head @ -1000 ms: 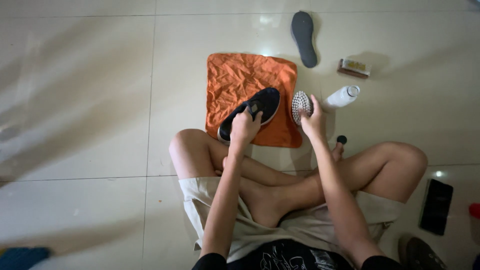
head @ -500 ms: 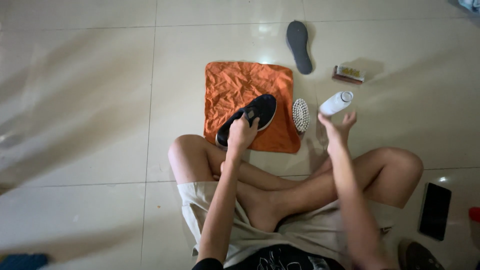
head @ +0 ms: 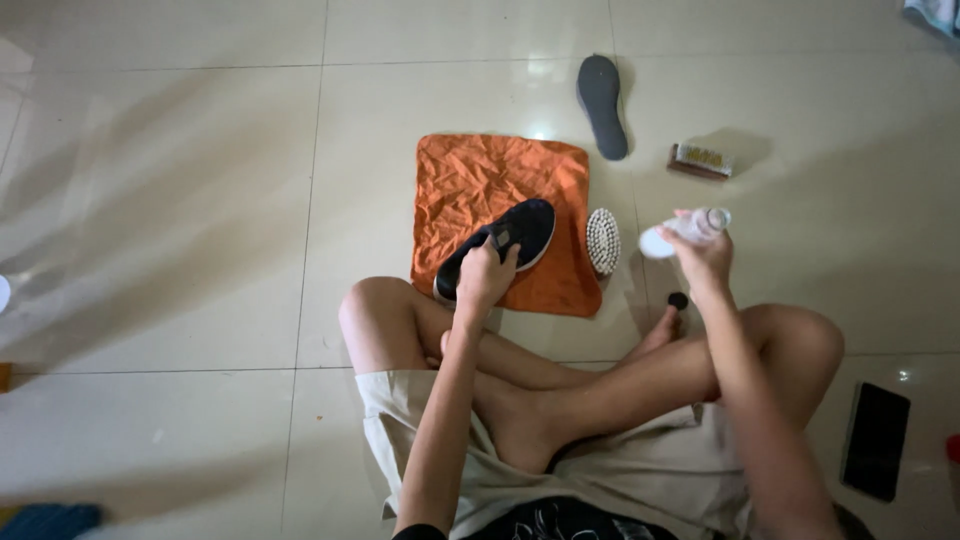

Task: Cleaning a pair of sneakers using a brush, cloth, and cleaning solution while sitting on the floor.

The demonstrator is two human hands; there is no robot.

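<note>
Centre of frame: the left hand [head: 484,275] has its grip clamped on a dark shoe [head: 497,245] lying on an orange cloth [head: 480,180]. Right of centre, the right hand [head: 703,255] grips a white bottle [head: 684,230] above the floor, beside a bristle brush [head: 602,241].

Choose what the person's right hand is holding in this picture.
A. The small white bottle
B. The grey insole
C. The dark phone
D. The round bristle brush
A. The right hand is closed around the small white bottle, lifted off the floor; the round bristle brush lies apart beside the orange cloth.
</note>
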